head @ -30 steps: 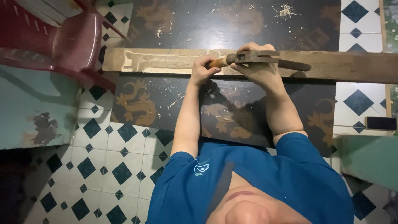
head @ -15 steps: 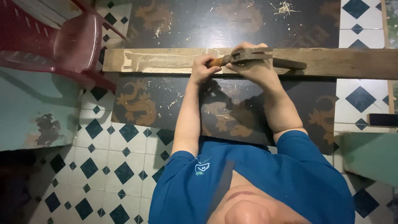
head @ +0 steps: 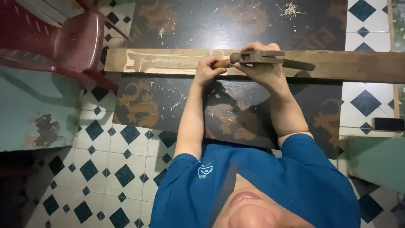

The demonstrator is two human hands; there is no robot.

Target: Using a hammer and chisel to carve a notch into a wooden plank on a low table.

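A long wooden plank (head: 358, 65) lies across a dark patterned mat (head: 177, 101) on the floor. Its left part shows pale, freshly cut wood. My left hand (head: 207, 69) grips the wooden handle of a tool (head: 222, 63) held against the plank. My right hand (head: 263, 69) is closed over a dark metal tool (head: 270, 55) lying along the plank, whose tail sticks out to the right. The two tools meet between my hands; what kind each is cannot be made out. My arms and blue shirt (head: 261, 181) fill the lower middle.
A red plastic chair (head: 71, 46) stands at the upper left, beside the plank's left end. Wood shavings (head: 291, 8) are scattered over the mat. White floor tiles with dark diamonds (head: 105, 169) surround it. A small dark flat object (head: 388, 123) lies at the right. Teal surfaces flank both sides.
Both hands keep their grip at the same spot on the plank. The metal tool has shifted only slightly.
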